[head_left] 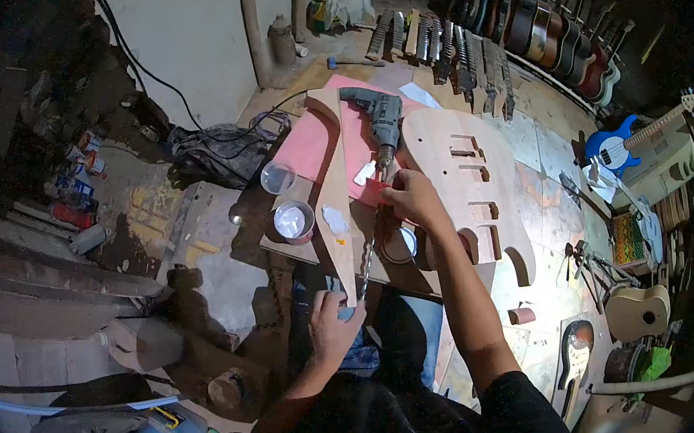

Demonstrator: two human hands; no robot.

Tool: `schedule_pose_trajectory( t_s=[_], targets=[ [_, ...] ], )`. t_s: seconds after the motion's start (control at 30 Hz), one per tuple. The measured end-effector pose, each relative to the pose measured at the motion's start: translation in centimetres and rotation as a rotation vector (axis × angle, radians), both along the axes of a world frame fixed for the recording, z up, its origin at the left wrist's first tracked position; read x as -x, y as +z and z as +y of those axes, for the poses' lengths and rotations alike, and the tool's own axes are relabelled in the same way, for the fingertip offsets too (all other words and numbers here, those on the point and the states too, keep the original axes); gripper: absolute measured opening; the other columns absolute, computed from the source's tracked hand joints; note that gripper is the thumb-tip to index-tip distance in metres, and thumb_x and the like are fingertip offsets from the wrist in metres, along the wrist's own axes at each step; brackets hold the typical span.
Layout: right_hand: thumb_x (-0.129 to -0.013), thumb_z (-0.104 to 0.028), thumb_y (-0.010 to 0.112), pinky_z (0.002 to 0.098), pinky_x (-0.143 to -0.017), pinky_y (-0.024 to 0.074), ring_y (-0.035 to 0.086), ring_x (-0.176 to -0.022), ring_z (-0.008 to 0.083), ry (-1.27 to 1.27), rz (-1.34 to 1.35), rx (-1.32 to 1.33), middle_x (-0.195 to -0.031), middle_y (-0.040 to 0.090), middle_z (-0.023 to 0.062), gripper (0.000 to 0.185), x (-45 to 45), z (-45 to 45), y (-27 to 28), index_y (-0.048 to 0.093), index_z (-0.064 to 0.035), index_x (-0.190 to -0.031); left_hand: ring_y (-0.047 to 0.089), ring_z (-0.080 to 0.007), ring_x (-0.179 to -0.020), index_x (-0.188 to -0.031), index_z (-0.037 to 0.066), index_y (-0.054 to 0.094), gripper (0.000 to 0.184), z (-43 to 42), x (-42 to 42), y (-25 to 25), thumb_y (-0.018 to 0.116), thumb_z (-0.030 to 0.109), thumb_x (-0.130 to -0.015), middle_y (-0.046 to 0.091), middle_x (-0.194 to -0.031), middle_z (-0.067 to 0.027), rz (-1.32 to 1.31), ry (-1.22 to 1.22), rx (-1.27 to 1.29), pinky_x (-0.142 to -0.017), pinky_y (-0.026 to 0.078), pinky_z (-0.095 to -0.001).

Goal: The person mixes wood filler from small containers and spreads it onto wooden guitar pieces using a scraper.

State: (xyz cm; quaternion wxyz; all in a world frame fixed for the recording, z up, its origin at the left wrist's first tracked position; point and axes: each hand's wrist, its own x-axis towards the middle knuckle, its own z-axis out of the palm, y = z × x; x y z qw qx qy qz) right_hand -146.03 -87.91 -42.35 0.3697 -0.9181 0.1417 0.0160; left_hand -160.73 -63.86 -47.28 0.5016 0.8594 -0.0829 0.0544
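A grey power drill (384, 119) lies on pink sheeting (306, 149), and a long twisted bit (368, 252) points from it towards me. My right hand (409, 196) pinches a small red piece (377, 190) beside the drill's chuck. Near the bit's far end, my left hand (333, 326) is closed at the narrow tip of a curved wooden piece (338, 234); its fingertips are partly hidden. White paste fills an open tub (293, 221) left of the wood. A pale guitar body (477, 169) with cut-outs lies to the right.
An empty clear cup (278, 177) stands behind the paste tub, and a white-topped can (400, 245) sits by my right forearm. Guitar necks (461, 52) line the back. A blue guitar (613, 153) leans at the right. A black cable (183, 107) runs at the left.
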Motion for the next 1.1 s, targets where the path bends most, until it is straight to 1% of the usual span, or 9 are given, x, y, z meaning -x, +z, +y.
schedule_pose_trajectory(
  t_s=[0.1,0.23,0.3,0.37,0.43,0.57,0.63,0.8,1.1],
  targets=[
    [-0.076,-0.021,0.07,0.0358,-0.07,0.0492,0.064,-0.074,0.0253,0.092,-0.189,-0.3,-0.08,0.066,0.0168,0.027,0.2,1.2,0.2,0.062,0.001,-0.089,0.059,-0.0298,-0.081,-0.097,0.004,0.056,0.031,1.1,-1.0,-0.3,0.074,0.01,-0.074,0.055,-0.09,-0.0122,-0.018,-0.071,0.073,-0.07,0.048,-0.0402],
    [-0.077,-0.018,0.07,0.0333,-0.069,0.0483,0.061,-0.071,0.0204,0.142,-0.157,-0.357,-0.078,0.063,0.0144,0.026,0.6,4.8,2.9,0.059,0.0012,-0.09,0.054,-0.0296,-0.102,-0.124,0.001,0.045,0.059,2.6,-6.0,-1.5,0.074,0.016,-0.074,0.053,-0.112,-0.0166,-0.048,0.261,0.317,-0.088,0.044,-0.0375],
    [-0.077,-0.018,0.069,0.0329,-0.07,0.0482,0.06,-0.072,0.0192,0.191,-0.177,-0.442,-0.077,0.063,0.0133,0.025,0.0,7.0,2.2,0.059,0.0012,-0.09,0.05,-0.0337,-0.114,-0.13,0.002,0.043,0.07,3.5,-9.7,-2.1,0.075,0.017,-0.07,0.051,-0.124,-0.0187,-0.251,0.31,0.006,-0.096,0.04,-0.0408],
    [-0.076,-0.019,0.07,0.0383,-0.07,0.0497,0.065,-0.074,0.0304,0.241,-0.207,-0.35,-0.081,0.065,0.0191,0.028,-0.6,9.3,1.8,0.059,0.0011,-0.091,0.044,-0.0369,-0.123,-0.135,0.004,0.041,0.078,4.3,-12.0,-2.0,0.076,0.015,-0.066,0.048,-0.131,-0.0196,-0.239,0.186,-0.06,-0.102,0.035,-0.0449],
    [-0.075,-0.021,0.072,0.0442,-0.071,0.0509,0.065,-0.08,0.0387,0.267,-0.21,-0.154,-0.084,0.066,0.023,0.03,-0.6,11.3,3.2,0.06,0.0001,-0.092,0.046,-0.0371,-0.121,-0.132,0.007,0.045,0.078,4.2,-13.2,-1.8,0.078,0.012,-0.061,0.051,-0.13,-0.0174,-0.226,0.183,-0.032,-0.103,0.033,-0.0478],
    [-0.076,-0.017,0.067,0.0454,-0.075,0.0512,0.065,-0.082,0.0397,0.271,-0.149,0.059,-0.087,0.066,0.0221,0.026,-1.4,13.5,1.8,0.062,-0.0008,-0.096,0.052,-0.0341,-0.117,-0.12,0.009,0.054,0.072,3.7,-14.0,-2.8,0.083,0.009,-0.055,0.059,-0.121,-0.0116,-0.174,0.167,0.066,-0.102,0.032,-0.0484],
    [-0.076,-0.019,0.065,0.0475,-0.076,0.0512,0.064,-0.085,0.0417,0.296,-0.066,0.14,-0.087,0.067,0.023,0.027,-1.7,14.0,1.5,0.065,-0.0023,-0.097,0.055,-0.0345,-0.111,-0.123,0.002,0.052,0.058,3.5,-13.6,-3.2,0.065,-0.005,-0.067,0.059,-0.116,-0.0191,-0.232,0.195,0.044,-0.099,0.039,-0.0391],
    [-0.075,-0.019,0.065,0.0458,-0.076,0.0519,0.065,-0.083,0.0408,0.398,-0.111,0.12,-0.087,0.067,0.0221,0.029,-2.6,14.4,-0.8,0.068,-0.0046,-0.099,0.055,-0.035,-0.107,-0.122,0.002,0.052,0.055,3.5,-13.5,-2.9,0.065,-0.004,-0.069,0.06,-0.112,-0.0175,-0.287,0.208,-0.018,-0.094,0.04,-0.0406],
    [-0.077,-0.014,0.062,0.0476,-0.075,0.0505,0.064,-0.082,0.0413,0.559,-0.214,0.049,-0.083,0.065,0.0243,0.02,-3.1,13.5,-0.8,0.067,-0.0015,-0.092,0.054,-0.0332,-0.108,-0.121,0.007,0.053,0.064,3.3,-13.0,-1.5,0.075,0.006,-0.061,0.059,-0.115,-0.0125,-0.366,0.234,-0.155,-0.1,0.03,-0.0456]
  ],
)
